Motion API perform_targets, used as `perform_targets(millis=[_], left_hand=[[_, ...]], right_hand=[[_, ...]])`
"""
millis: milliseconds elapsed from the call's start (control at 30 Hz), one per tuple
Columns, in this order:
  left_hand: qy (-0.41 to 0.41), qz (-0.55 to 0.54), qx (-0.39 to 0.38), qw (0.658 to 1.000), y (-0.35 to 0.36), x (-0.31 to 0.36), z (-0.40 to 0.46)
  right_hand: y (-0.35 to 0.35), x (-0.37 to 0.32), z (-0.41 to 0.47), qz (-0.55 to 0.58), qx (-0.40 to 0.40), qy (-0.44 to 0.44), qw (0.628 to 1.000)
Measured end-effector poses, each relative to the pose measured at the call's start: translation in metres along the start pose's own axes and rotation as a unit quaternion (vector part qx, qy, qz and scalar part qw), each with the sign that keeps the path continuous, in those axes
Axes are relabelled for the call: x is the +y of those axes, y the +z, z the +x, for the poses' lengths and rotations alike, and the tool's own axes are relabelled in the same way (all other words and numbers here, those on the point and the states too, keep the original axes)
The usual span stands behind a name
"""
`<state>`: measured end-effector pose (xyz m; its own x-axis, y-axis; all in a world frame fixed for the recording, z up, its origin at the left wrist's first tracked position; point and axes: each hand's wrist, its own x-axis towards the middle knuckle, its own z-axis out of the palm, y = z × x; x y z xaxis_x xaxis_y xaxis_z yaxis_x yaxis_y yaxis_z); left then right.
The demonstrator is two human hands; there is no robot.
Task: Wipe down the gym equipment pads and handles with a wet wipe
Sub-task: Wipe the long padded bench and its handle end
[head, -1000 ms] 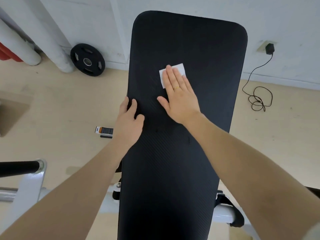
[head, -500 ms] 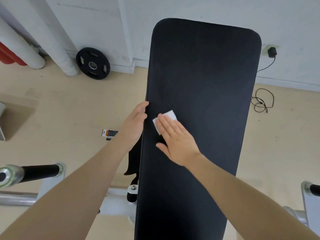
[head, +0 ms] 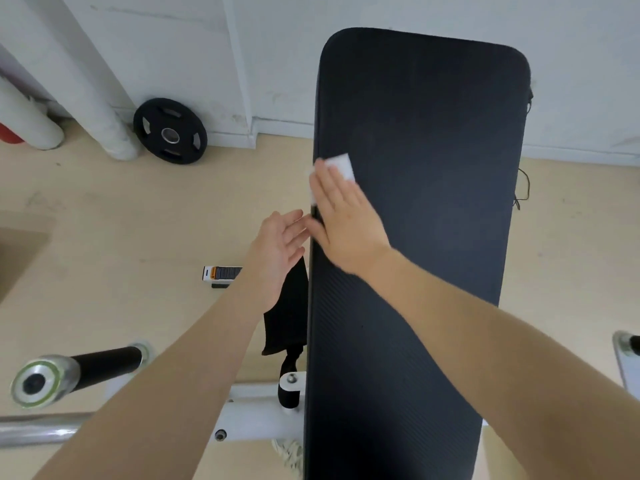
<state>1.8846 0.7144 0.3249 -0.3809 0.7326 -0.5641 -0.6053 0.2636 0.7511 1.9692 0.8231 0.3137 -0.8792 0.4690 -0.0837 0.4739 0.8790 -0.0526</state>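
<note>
Fingers [head: 327, 183] of the right hand [head: 341, 223] lie straight and flat, pressing a white wet wipe [head: 337, 169] onto the left edge of the black bench pad [head: 422, 202]; the wipe's far corner shows beyond the fingertips, and part of it folds over the pad's left side. Just left of that, the left hand [head: 277, 252] hangs off the pad, palm turned toward it, fingers loosely spread and holding nothing, their tips near the pad's edge beside the right thumb. Whether they touch the edge cannot be told.

Below the left hand a black strap [head: 287, 317] hangs along the pad's side, above the white frame [head: 252, 410] of the bench. A black-gripped bar with a metal end cap [head: 45, 381] sticks out at the near left. On the beige floor [head: 104, 254] lies a small orange-and-white box [head: 221, 273], and farther off a black weight plate [head: 170, 130] leans against the white wall [head: 173, 46], next to pale padded rolls [head: 104, 116].
</note>
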Motion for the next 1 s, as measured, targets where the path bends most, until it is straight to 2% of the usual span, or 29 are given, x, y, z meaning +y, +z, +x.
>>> perform_targets(millis=[167, 367, 533, 633, 767, 867, 1000], left_hand=[[-0.014, 0.064, 0.005, 0.998, 0.004, -0.010, -0.021], [-0.012, 0.101, -0.008, 0.995, 0.005, -0.024, -0.034], [-0.006, 0.101, -0.007, 0.995, 0.009, -0.031, -0.036], [-0.015, 0.128, -0.016, 0.992, 0.011, -0.031, -0.035], [-0.013, 0.169, 0.013, 0.985, 0.013, -0.036, -0.031], [0.002, 0.240, 0.047, 0.970, 0.014, -0.042, -0.027], [0.027, 0.299, 0.063, 0.952, 0.025, -0.041, -0.031]], right_hand=[[0.059, -0.029, -0.092, -0.054, -0.074, -0.067, 0.993], [0.083, -0.033, -0.124, -0.041, -0.055, -0.080, 0.994], [0.041, -0.001, -0.065, -0.007, 0.043, 0.063, 0.997], [0.017, 0.023, -0.034, -0.002, 0.034, 0.087, 0.996], [0.015, 0.024, -0.045, 0.015, -0.004, 0.051, 0.999], [0.042, 0.012, -0.089, -0.012, -0.036, -0.004, 0.999], [0.080, -0.002, -0.150, -0.015, -0.063, -0.019, 0.998]])
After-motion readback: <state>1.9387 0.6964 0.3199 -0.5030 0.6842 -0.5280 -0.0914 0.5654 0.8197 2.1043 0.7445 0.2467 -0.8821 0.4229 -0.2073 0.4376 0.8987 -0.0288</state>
